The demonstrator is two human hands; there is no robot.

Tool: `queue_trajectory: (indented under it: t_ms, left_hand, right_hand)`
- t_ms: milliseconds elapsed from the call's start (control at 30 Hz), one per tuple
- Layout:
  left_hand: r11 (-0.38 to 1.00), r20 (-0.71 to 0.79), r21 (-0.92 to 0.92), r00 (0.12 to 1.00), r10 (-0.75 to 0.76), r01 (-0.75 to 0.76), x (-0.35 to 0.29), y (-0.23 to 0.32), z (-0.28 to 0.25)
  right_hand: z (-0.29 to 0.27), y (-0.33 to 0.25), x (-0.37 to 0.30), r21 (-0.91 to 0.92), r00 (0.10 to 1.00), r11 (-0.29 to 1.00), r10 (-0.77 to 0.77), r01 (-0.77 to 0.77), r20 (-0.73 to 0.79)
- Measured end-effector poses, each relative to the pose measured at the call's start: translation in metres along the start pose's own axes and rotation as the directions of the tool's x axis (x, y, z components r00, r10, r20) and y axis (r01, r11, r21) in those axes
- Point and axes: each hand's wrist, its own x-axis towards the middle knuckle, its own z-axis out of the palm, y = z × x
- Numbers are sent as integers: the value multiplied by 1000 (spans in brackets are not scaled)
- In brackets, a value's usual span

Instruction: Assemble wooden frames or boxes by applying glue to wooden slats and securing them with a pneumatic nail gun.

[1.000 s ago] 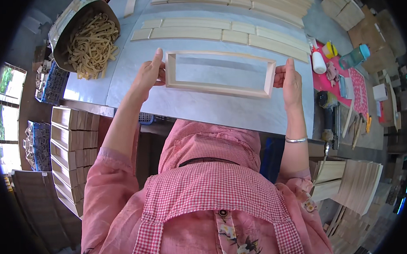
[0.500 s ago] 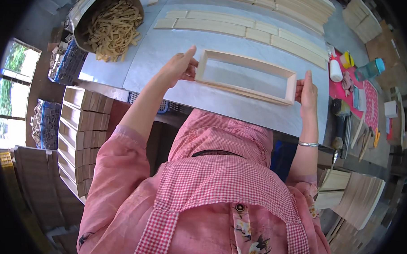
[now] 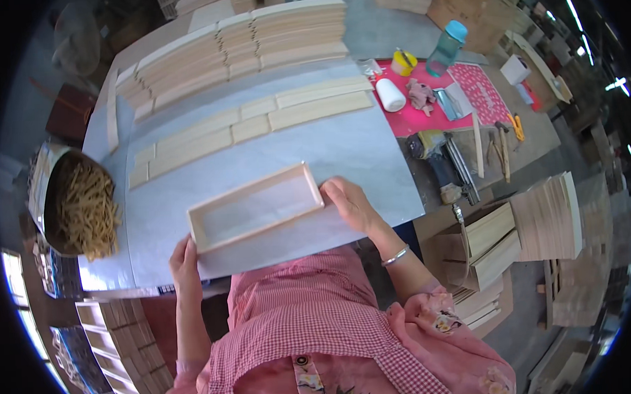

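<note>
A long rectangular frame of pale wood (image 3: 262,229) sits over the near part of the light table (image 3: 272,151), with the tabletop showing through its middle. My left hand (image 3: 185,260) grips its left end at the near corner, thumb against the wood. At the other short end, my right hand (image 3: 349,205) holds the frame, its fingertips partly hidden. Beyond the frame lie two rows of thin wooden slats (image 3: 254,119), laid end to end.
Stacked slats (image 3: 282,38) line the table's far side. A container of rubber bands (image 3: 86,208) stands at the left. To the right are a white bottle (image 3: 390,96), a teal bottle (image 3: 446,50) and a nail gun (image 3: 441,170). Finished-looking boxes (image 3: 115,343) are piled lower left.
My view has swung toward the right. The frame now tilts the other way, its right end farther off, and both hands have closed in on its ends.
</note>
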Motion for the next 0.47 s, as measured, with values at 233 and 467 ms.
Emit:
queue_trajectory:
  t_ms: [233, 467]
  left_hand:
    - [982, -26, -175, 997, -77, 71, -3, -1, -4]
    - [959, -199, -273, 970, -140, 82, -6, -31, -34]
  right_hand:
    - [-104, 43, 92, -553, 692, 818, -492, 160, -528]
    - [-180, 65, 175, -537, 741, 673, 25, -509, -670]
